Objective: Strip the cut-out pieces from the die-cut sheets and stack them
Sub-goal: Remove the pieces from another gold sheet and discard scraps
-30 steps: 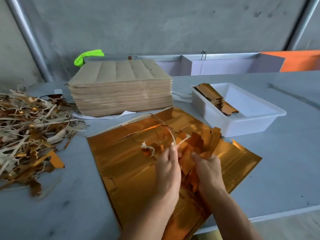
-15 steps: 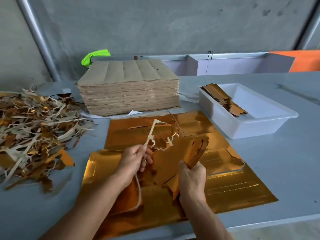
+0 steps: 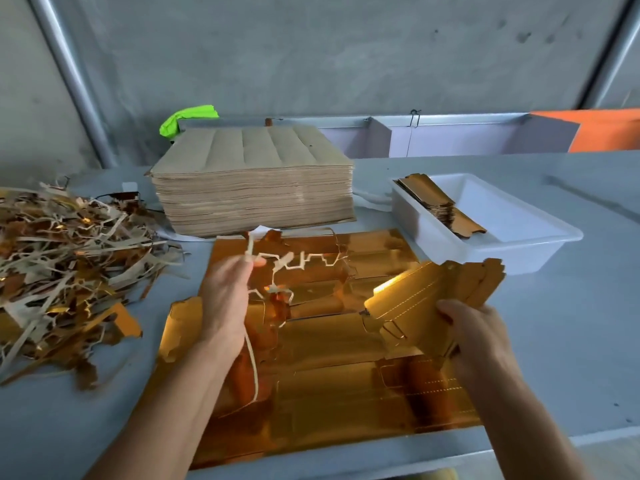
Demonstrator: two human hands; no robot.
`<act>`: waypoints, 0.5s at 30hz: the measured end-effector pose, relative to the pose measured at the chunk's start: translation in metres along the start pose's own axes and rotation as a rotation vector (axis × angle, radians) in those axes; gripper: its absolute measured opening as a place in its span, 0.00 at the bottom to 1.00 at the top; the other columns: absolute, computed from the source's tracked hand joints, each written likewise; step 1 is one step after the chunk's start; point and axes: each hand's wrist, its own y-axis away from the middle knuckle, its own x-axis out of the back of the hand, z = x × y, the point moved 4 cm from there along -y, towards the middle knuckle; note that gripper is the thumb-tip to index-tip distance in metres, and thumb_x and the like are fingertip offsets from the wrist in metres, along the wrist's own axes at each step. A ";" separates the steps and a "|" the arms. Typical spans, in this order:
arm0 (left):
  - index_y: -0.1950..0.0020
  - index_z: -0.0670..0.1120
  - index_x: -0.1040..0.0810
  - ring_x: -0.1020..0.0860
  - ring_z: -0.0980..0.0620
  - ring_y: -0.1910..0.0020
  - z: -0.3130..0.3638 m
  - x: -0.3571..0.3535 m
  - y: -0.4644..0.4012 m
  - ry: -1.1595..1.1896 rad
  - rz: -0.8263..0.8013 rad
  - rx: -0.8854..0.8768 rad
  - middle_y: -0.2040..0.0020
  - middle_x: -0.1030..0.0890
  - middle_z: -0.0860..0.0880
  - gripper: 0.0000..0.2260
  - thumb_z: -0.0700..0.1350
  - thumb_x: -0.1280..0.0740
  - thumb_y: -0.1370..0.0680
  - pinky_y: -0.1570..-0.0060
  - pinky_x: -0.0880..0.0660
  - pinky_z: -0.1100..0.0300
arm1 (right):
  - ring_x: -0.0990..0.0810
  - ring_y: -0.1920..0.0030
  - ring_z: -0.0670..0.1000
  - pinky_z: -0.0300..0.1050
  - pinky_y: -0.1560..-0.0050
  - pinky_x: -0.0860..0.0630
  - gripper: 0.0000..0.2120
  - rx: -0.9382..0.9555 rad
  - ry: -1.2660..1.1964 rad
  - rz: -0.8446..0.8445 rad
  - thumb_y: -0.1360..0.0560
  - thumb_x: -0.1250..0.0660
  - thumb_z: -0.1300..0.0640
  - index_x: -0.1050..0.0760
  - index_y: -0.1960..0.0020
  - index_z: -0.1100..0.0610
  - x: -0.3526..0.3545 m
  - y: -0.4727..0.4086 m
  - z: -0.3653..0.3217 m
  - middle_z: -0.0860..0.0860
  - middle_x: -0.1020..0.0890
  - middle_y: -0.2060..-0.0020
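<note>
Stripping gold foil die-cut sheets at a grey table

The left hand (image 3: 225, 299) pinches a thin pale waste strip (image 3: 298, 265); the right hand (image 3: 474, 334) grips gold cut-out pieces (image 3: 436, 289) above the gold foil sheet (image 3: 346, 386).

Single head view, wide-angle, from my head, facing forward and down. My hands near, low in frame; table (image 3: 571, 323) mid-frame, wall across top.

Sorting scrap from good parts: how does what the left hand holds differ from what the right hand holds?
The left hand pinches a thin, pale, jagged waste strip that dangles limp; the right hand grips broad gold cut-out pieces with dotted score lines. The waste strip is an open skeleton of narrow bands; the cut-out pieces are solid panels, fanned together. Both are held above the gold die-cut sheet.
</note>
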 end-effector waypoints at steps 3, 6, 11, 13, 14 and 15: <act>0.47 0.43 0.20 0.23 0.46 0.50 0.004 0.018 -0.024 -0.401 0.197 0.103 0.50 0.20 0.44 0.10 0.45 0.40 0.20 0.52 0.24 0.50 | 0.24 0.54 0.53 0.58 0.45 0.27 0.05 -0.008 0.025 -0.042 0.21 0.39 0.60 0.31 0.54 0.52 -0.020 -0.004 0.007 0.49 0.23 0.55; 0.34 0.39 0.30 0.35 0.36 0.34 0.014 0.015 -0.020 -0.930 0.234 0.037 0.33 0.33 0.36 0.17 0.42 0.39 0.23 0.38 0.31 0.43 | 0.23 0.55 0.53 0.57 0.42 0.26 0.04 -0.032 0.064 -0.097 0.21 0.41 0.63 0.28 0.52 0.56 -0.038 -0.007 0.015 0.53 0.21 0.55; 0.28 0.43 0.35 0.36 0.40 0.29 0.033 -0.057 0.018 -1.004 -0.054 -0.883 0.27 0.36 0.41 0.24 0.48 0.39 0.23 0.32 0.41 0.50 | 0.22 0.52 0.55 0.54 0.48 0.23 0.07 -0.054 0.107 -0.134 0.21 0.43 0.64 0.29 0.45 0.59 -0.053 -0.016 0.031 0.55 0.21 0.52; 0.25 0.45 0.42 0.41 0.44 0.26 0.014 -0.085 0.011 -1.155 -0.358 -0.685 0.23 0.44 0.44 0.30 0.57 0.39 0.22 0.30 0.41 0.51 | 0.23 0.59 0.52 0.46 0.59 0.25 0.06 -0.054 0.109 -0.126 0.20 0.43 0.64 0.29 0.51 0.56 -0.052 -0.018 0.034 0.54 0.22 0.58; 0.24 0.46 0.45 0.41 0.45 0.26 0.004 -0.095 0.006 -1.198 -0.458 -0.589 0.23 0.45 0.44 0.33 0.60 0.39 0.23 0.31 0.38 0.51 | 0.24 0.61 0.51 0.43 0.62 0.26 0.06 -0.055 0.101 -0.113 0.20 0.42 0.63 0.29 0.52 0.55 -0.051 -0.018 0.036 0.53 0.23 0.59; 0.24 0.47 0.46 0.39 0.45 0.27 -0.005 -0.103 0.002 -1.219 -0.525 -0.517 0.23 0.45 0.44 0.35 0.60 0.38 0.24 0.33 0.35 0.51 | 0.25 0.61 0.50 0.44 0.63 0.27 0.06 -0.060 0.080 -0.102 0.20 0.42 0.63 0.30 0.53 0.53 -0.049 -0.019 0.038 0.53 0.23 0.59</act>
